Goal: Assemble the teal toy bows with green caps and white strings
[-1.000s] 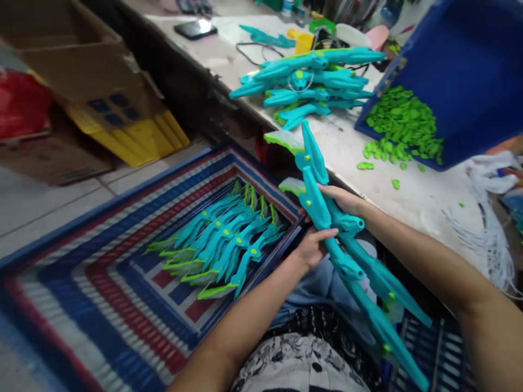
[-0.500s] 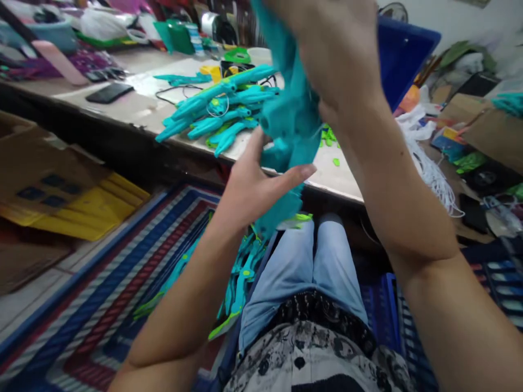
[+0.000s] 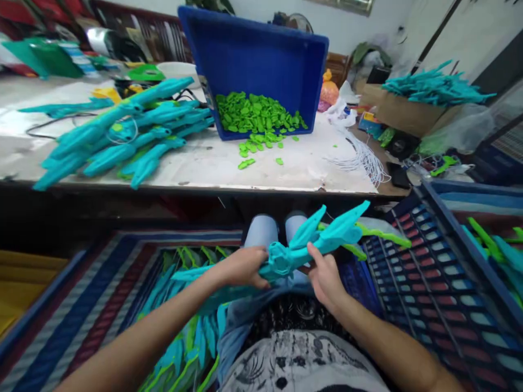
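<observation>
two hands: the left hand (image 3: 247, 267) is wrapped round turquoise bow-like pieces (image 3: 341, 234) on one side of a ring-shaped joint (image 3: 280, 258); the right hand (image 3: 327, 275) grips them on the other side, thumb on top.
bow-like pieces: in both hands, over the jeans (image 3: 261, 231), tilted up past the right hand, where green-edged blades (image 3: 384, 233) stick out; how many are layered i cannot tell.
step in hand: seemingly steadying the pieces together, judging by the two-sided hold.
next move: would likely call for a firm grip either side of the joint, so the layers do not slide apart.
striped crate (image 3: 93, 288): below and left of the left hand, with rows of similar green-edged toys (image 3: 200, 340) inside.
slatted crate (image 3: 408, 261): right of the right hand, with turquoise and green parts (image 3: 506, 250) past its near wall.
surface (image 3: 294, 174): white and scuffed, ahead of both hands.
turquoise pile (image 3: 143, 125): on the surface, ahead and left of the left hand.
blue bin (image 3: 261, 60): on its side, ahead of both hands, small lime-green parts (image 3: 253, 111) spilling from its mouth.
white cords (image 3: 359, 158): ahead and right of the right hand, trailing over the edge.
room: farther past the right hand, a cardboard box (image 3: 408, 111) heaped with turquoise parts (image 3: 437, 87); a fan (image 3: 300, 23) near the wall.
</observation>
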Available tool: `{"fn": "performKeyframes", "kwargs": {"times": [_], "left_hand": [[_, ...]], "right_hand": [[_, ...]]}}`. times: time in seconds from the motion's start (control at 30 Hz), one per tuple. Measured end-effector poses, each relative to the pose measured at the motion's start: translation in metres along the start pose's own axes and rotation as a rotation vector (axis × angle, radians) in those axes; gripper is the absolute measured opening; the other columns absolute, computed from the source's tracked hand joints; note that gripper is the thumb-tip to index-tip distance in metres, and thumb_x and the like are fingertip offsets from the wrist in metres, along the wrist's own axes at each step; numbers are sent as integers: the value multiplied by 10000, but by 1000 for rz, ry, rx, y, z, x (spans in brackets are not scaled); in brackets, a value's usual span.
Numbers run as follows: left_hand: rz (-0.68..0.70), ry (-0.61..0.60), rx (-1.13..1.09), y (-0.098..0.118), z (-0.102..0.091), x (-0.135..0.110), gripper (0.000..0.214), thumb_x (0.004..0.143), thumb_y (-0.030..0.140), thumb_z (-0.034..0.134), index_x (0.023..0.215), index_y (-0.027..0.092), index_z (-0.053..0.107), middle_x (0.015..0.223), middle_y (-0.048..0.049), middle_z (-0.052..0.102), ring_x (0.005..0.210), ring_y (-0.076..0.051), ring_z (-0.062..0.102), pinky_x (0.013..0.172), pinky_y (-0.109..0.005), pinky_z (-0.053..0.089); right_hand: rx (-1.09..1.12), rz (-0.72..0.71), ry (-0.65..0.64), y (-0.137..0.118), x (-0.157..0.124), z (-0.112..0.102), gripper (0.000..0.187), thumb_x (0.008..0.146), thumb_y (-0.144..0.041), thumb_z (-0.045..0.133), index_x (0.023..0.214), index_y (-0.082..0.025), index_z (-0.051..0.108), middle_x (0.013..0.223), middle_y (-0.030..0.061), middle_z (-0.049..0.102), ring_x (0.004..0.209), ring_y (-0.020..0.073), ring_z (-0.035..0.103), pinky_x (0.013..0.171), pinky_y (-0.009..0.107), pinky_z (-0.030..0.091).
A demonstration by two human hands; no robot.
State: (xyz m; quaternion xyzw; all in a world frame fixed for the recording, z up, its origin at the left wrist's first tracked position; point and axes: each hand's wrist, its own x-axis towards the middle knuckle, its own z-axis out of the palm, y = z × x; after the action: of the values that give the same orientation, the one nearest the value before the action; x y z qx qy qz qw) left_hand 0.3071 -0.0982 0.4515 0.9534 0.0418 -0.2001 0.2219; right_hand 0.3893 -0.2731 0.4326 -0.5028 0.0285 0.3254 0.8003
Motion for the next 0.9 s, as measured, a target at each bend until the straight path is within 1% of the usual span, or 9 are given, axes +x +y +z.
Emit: {"fn": "performKeyframes", "kwargs": {"times": [0.07, 0.13, 0.27, 0.33, 0.43, 0.57, 0.77, 0.83, 0.9], "left_hand": [[25, -102, -21, -5, 14, 33, 462, 587, 434, 773, 945, 156, 684, 992, -111, 688, 877, -282, 629, 733, -288, 447], [50, -180, -151, -14, 19, 66, 509, 548, 469, 786, 947, 168, 691, 937, -95, 708, 866, -285, 633, 720, -284, 445], [120, -363, -538, -43, 14, 108, 579, 583, 623, 704, 982, 203, 702, 986, -56, 729, 920, -254, 639, 761, -262, 460], [132, -382, -599, -55, 15, 114, 613, 626, 667, 652, 1020, 199, 698, 1091, -75, 712, 1001, -257, 627, 830, -272, 457], [180, -415, -518, -63, 22, 113, 628, 676, 674, 602, 1052, 179, 693, 1160, -105, 687, 1051, -267, 614, 889, -291, 442], [226, -466, -452, -65, 25, 113, 591, 788, 646, 466, 1082, 186, 693, 1149, -86, 695, 1030, -256, 627, 894, -291, 441], [83, -309, -352, -78, 0, 143, 613, 753, 643, 463, 1096, 197, 705, 1190, -64, 677, 1069, -273, 616, 901, -281, 434], [58, -328, -341, -83, -6, 152, 587, 748, 611, 478, 1102, 200, 702, 1190, -55, 677, 1083, -267, 611, 901, -277, 438], [47, -338, -304, -85, -9, 156, 516, 764, 540, 484, 1087, 205, 708, 1169, -48, 690, 1080, -256, 612, 909, -272, 436]], "right_hand": [[-14, 102, 93, 12, 15, -27, 401, 590, -412, 826, 857, -187, 628, 883, 39, 719, 883, 248, 674, 715, 412, 592], [-27, 151, 184, 20, 35, -45, 397, 595, -399, 823, 868, -188, 625, 868, 31, 717, 843, 231, 675, 696, 412, 593], [-88, 181, 266, 26, 60, -58, 383, 649, -407, 794, 919, -193, 625, 884, 40, 720, 806, 216, 678, 645, 384, 601], [-117, 195, 268, 27, 61, -61, 386, 654, -427, 795, 908, -189, 625, 884, 49, 719, 770, 214, 681, 576, 355, 602], [-116, 274, 249, 31, 48, -67, 411, 629, -467, 811, 831, -164, 619, 793, 63, 712, 663, 205, 682, 495, 311, 581], [-32, 374, 213, 40, 25, -73, 466, 586, -509, 828, 751, -139, 598, 679, 61, 693, 564, 182, 677, 517, 277, 571], [12, 446, 162, 60, 7, -82, 518, 547, -549, 830, 748, -128, 606, 708, 72, 707, 571, 174, 684, 546, 265, 562], [-25, 516, 130, 60, 3, -89, 513, 574, -567, 807, 756, -129, 611, 720, 74, 709, 599, 178, 694, 575, 275, 565], [-137, 628, 37, 51, -3, -96, 497, 631, -591, 757, 774, -134, 623, 723, 78, 711, 615, 183, 698, 574, 279, 557]]}}
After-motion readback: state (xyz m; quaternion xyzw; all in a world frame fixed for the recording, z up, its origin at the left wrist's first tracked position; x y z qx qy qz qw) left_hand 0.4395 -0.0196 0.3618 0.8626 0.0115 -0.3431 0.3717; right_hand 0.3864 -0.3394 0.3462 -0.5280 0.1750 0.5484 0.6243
